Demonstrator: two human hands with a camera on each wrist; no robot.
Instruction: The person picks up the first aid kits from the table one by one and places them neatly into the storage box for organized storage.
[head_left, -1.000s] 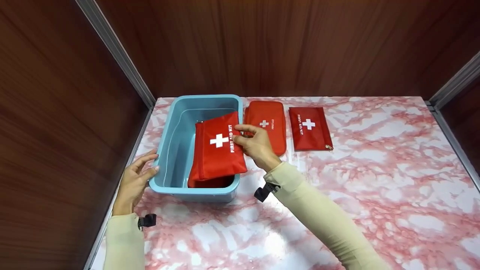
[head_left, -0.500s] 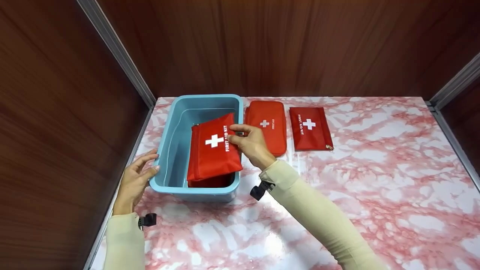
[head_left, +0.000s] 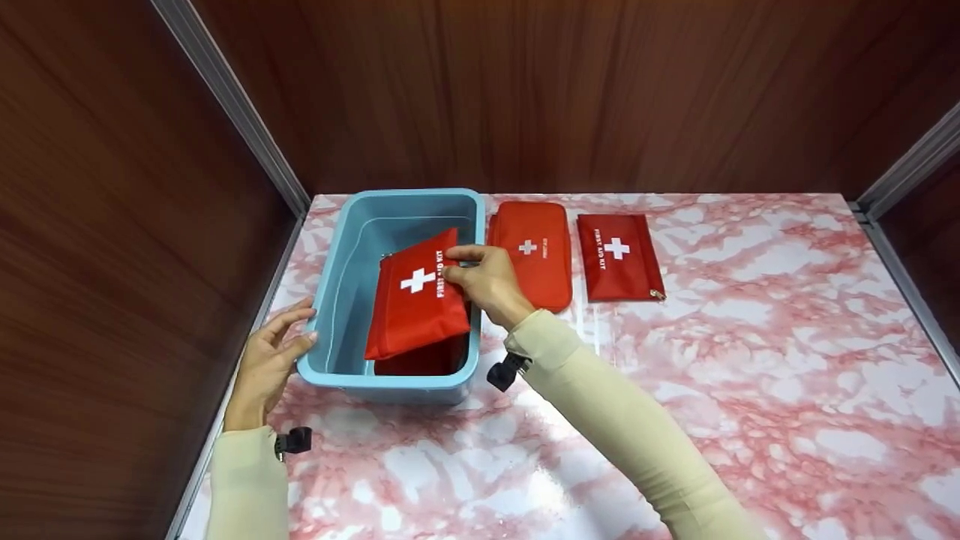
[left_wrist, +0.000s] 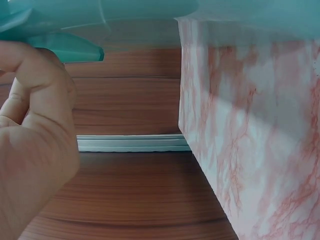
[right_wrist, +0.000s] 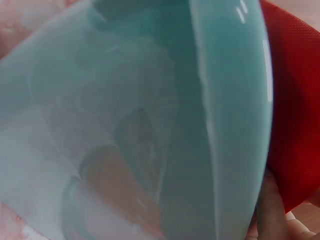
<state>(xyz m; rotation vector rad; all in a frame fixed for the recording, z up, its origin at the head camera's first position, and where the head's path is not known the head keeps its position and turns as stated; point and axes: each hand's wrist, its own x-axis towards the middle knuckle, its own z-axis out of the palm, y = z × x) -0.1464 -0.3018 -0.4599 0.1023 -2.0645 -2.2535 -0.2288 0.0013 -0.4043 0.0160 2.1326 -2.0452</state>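
Note:
My right hand (head_left: 491,285) pinches the right edge of a red first aid pouch (head_left: 409,315) with a white cross, which tilts inside the opening of a blue plastic bin (head_left: 324,300). Under it, another red item (head_left: 427,358) lies on the bin's floor, mostly covered. My left hand (head_left: 270,364) grips the bin's left rim between thumb and fingers. From the left wrist, that hand (left_wrist: 37,110) curls at the rim (left_wrist: 75,47). In the right wrist view the bin's wall (right_wrist: 235,120) hides most of the hand, and the red pouch (right_wrist: 295,100) shows beyond the rim.
Right of the bin lies a red first aid case (head_left: 544,274), apparently atop another. Farther right is a flat red first aid pouch (head_left: 621,277) with a zipper. A pink marbled table (head_left: 750,360) carries everything, with wood panels (head_left: 562,97) behind and at the sides.
My right hand has carried the pouch a little leftward and farther over the bin, and the pouch tilts more. The left hand stays on the rim.

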